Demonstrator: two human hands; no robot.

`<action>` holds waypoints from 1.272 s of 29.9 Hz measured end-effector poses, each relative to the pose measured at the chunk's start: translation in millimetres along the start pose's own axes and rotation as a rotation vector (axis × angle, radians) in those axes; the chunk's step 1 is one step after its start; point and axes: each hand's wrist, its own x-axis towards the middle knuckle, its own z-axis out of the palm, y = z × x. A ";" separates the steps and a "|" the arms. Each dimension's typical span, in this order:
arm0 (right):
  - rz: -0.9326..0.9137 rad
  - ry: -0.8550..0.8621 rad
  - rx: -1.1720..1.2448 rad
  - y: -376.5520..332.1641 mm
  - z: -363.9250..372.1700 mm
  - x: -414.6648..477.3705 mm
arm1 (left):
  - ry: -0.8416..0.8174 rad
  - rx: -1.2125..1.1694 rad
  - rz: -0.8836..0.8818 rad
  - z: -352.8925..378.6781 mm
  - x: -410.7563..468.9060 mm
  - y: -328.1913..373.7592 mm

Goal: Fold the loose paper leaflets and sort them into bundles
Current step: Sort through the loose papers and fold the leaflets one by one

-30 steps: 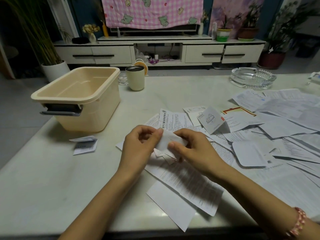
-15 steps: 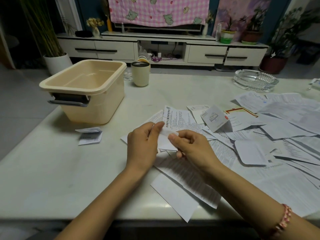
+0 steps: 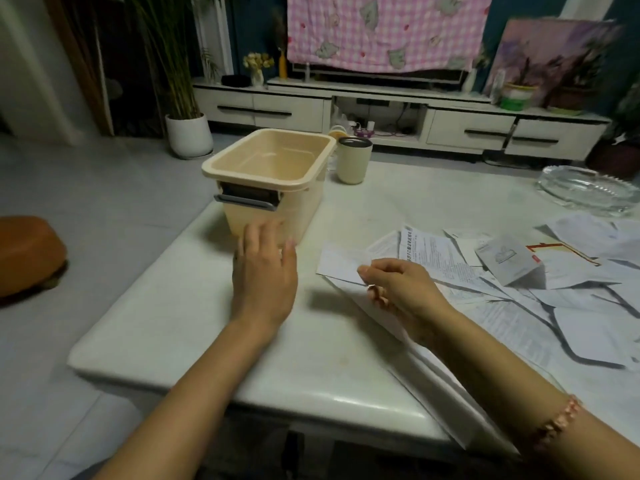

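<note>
My left hand (image 3: pixel 265 271) reaches out flat with straight fingers over the table (image 3: pixel 166 327), just in front of the beige plastic bin (image 3: pixel 270 168). No folded leaflet shows around it; anything beneath the palm is hidden. My right hand (image 3: pixel 401 289) hovers with loosely curled fingers over the near edge of the loose leaflets (image 3: pixel 519 306). Its fingertips sit at the edge of a white sheet (image 3: pixel 339 263) lying flat, and I see no paper between them. A small tent-folded leaflet (image 3: pixel 505 261) stands among the sheets.
A cream tumbler (image 3: pixel 353 159) stands behind the bin. At the far right sits a glass ashtray (image 3: pixel 588 188). One long sheet (image 3: pixel 450 393) hangs over the table's near edge. An orange stool (image 3: pixel 27 251) is on the floor to the left.
Both hands held a small folded leaflet together before. My left hand has moved left toward the bin and now lies flat. The leaflet is out of sight, and the view has swung left.
</note>
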 end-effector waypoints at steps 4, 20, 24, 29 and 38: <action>0.067 -0.053 0.101 -6.6 32.7 21.2 | -0.170 0.009 -0.115 -13.2 4.7 -36.6; -0.244 0.100 -0.887 21.9 100.6 56.3 | -0.251 0.021 -0.138 -18.2 12.5 -62.9; -0.307 0.098 -1.017 26.6 103.4 53.8 | -0.481 0.246 0.026 -6.6 9.8 -61.8; -0.329 0.004 -0.988 24.8 94.3 51.6 | -0.517 0.341 0.039 -5.4 13.0 -54.9; -0.531 -0.006 -1.137 46.2 62.1 23.6 | -0.457 0.221 -0.027 -9.6 -26.2 -26.2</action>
